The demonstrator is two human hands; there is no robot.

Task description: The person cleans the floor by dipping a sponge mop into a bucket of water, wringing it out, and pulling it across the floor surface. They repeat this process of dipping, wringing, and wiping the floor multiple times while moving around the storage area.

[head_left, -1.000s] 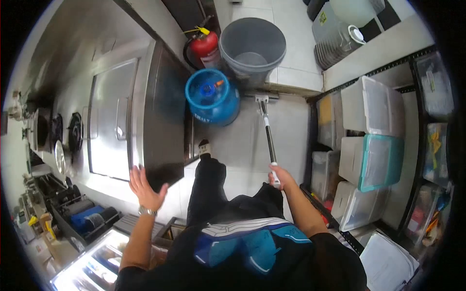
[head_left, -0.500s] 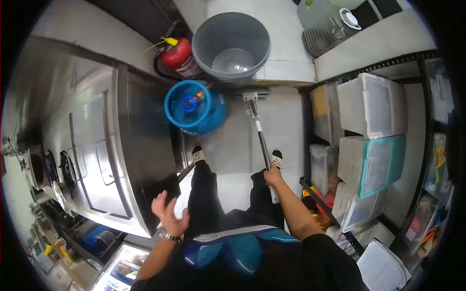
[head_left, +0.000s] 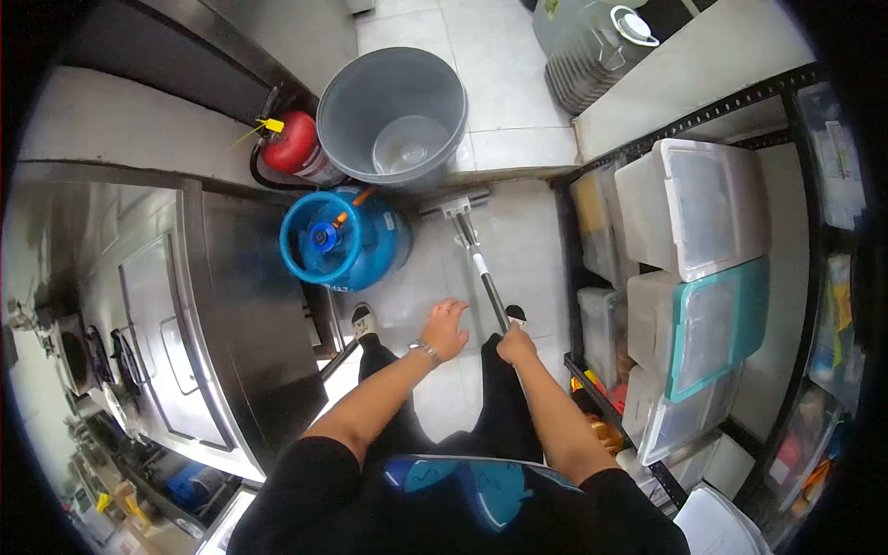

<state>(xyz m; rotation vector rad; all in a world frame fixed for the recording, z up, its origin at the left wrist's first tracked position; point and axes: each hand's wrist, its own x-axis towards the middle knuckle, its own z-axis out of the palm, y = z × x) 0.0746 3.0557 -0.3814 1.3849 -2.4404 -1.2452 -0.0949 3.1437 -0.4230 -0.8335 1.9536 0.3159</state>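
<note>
My right hand [head_left: 517, 345] is wrapped round the handle of a mop [head_left: 482, 268], a long grey pole with a metal linkage near its foot. The wide, flat mop head [head_left: 456, 206] rests on the tiles near the raised floor edge. My left hand [head_left: 447, 331] is held out over the floor to the left of the pole. Its fingers are apart and hold nothing. A blue gas cylinder [head_left: 375, 242] with an orange hose stands to the left of the mop head, and a grey bin [head_left: 393, 171] is just beyond it.
A red fire extinguisher [head_left: 290, 143] stands by the wall left of the bin. Along the right runs a black metal shelf [head_left: 684, 129] with plastic storage boxes [head_left: 712, 208]. A steel cabinet [head_left: 245, 277] lines the left. A large ribbed jug [head_left: 597, 60] stands beyond the step.
My left hand has swung from beside the cabinet to the middle, near the pole. The mop head has shifted a little left and tilted. My right hand keeps its grip.
</note>
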